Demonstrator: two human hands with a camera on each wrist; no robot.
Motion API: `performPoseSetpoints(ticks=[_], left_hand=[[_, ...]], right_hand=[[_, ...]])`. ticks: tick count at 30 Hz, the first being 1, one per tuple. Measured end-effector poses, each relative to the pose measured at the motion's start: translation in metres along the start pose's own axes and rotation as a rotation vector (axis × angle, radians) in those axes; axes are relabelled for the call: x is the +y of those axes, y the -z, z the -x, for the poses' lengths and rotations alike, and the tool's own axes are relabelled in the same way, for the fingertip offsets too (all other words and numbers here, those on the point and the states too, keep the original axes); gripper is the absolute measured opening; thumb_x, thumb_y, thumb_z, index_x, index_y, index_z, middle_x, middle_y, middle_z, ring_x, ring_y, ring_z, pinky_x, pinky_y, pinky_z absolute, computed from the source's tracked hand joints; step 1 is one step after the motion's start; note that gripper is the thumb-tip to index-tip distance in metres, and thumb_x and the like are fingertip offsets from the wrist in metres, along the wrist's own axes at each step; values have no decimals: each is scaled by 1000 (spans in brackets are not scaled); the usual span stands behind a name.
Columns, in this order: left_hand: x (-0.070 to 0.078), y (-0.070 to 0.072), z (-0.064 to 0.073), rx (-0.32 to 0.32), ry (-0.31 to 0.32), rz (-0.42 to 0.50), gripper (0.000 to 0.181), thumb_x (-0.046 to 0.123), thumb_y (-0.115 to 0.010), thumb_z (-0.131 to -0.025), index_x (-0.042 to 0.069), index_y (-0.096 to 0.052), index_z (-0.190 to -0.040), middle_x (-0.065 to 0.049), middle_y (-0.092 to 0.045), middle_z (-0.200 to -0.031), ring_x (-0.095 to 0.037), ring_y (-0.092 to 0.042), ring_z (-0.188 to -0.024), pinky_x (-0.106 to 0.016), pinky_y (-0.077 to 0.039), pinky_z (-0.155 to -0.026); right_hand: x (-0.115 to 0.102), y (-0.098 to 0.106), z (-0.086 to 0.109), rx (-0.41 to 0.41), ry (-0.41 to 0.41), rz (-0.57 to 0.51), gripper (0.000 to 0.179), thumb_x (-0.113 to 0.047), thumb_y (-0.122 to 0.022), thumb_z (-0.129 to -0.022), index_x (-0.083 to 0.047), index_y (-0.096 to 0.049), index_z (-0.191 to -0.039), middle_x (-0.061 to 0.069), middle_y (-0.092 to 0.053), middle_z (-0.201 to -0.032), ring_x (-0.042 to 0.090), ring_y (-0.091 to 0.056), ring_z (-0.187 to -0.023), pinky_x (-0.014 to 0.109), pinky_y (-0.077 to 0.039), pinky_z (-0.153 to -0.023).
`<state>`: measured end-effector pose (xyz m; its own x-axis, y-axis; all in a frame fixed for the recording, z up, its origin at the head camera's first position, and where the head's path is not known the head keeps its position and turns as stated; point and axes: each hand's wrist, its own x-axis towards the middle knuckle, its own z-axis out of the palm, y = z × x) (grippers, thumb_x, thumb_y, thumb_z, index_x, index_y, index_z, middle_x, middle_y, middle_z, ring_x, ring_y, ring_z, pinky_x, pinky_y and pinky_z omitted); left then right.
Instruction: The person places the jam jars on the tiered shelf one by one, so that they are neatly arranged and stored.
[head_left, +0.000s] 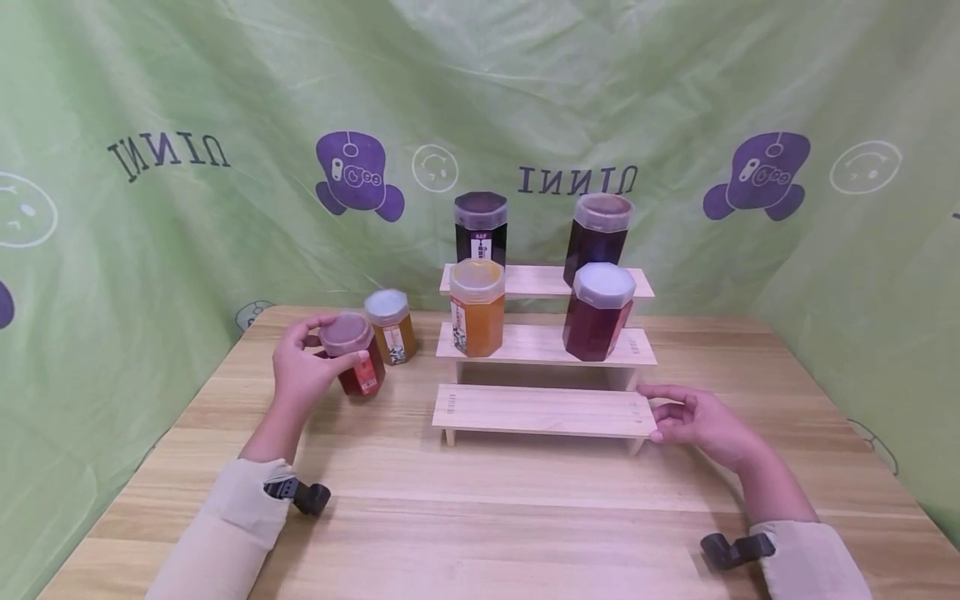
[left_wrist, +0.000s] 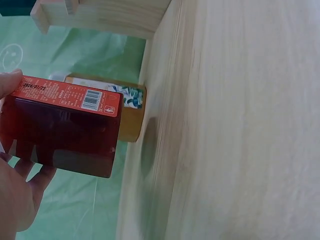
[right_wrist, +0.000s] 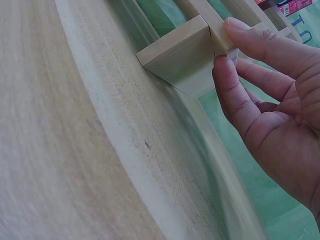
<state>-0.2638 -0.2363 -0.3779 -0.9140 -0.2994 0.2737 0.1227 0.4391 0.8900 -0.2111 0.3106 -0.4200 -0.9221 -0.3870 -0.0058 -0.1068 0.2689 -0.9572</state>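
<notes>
My left hand (head_left: 300, 367) grips a dark red jar (head_left: 381, 364) with a frosted lid, thumb on one side and fingers on the other. In the left wrist view, the red jar (left_wrist: 60, 132) is held off the tabletop, its barcode label facing up in the picture. Just behind it stands an amber jar (head_left: 401, 340) with a pale lid. At the other side, my right hand (head_left: 705, 425) pinches the right end of the lowest board of a three-tier wooden display stand (head_left: 543, 410). The right wrist view has the thumb and a finger at the corner of that board (right_wrist: 217, 37).
An orange jar (head_left: 487, 323) and a dark red jar (head_left: 592, 329) stand on the middle tier. Two dark purple jars (head_left: 465, 242) (head_left: 592, 246) are on the top tier. A green printed curtain (head_left: 480, 83) hangs behind the wooden table (head_left: 465, 533).
</notes>
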Motion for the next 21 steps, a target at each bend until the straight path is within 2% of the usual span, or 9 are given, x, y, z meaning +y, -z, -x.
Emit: performPoseSetpoints(ticks=[11,18,21], left_hand=[[9,-1,12,-13,-47,42,73,24,-94,-63,8,-59,-126,-7,-53,-117,-24,-52,-98,-19,-51,-69],[15,-2,19,-15,-94,66,71,19,-94,-62,6,-60,-124,-5,-54,-116,-16,-47,-98,-21,-51,-80],[18,-2,21,-19,-99,72,71,18,-94,-62,6,-60,-123,-4,-55,-117,-15,-48,-97,-21,-52,-81]], right_hand=[[-1,-1,0,-1,0,6,74,3,-74,-79,16,-35,-140,23,-62,-108,16,-64,-95,27,-56,-80],[-1,0,0,-2,-7,9,75,1,-75,-80,16,-34,-141,23,-62,-109,17,-64,-95,27,-56,-80],[-1,0,0,0,-7,12,76,2,-75,-79,16,-34,-141,22,-62,-109,16,-64,-95,27,-56,-80]])
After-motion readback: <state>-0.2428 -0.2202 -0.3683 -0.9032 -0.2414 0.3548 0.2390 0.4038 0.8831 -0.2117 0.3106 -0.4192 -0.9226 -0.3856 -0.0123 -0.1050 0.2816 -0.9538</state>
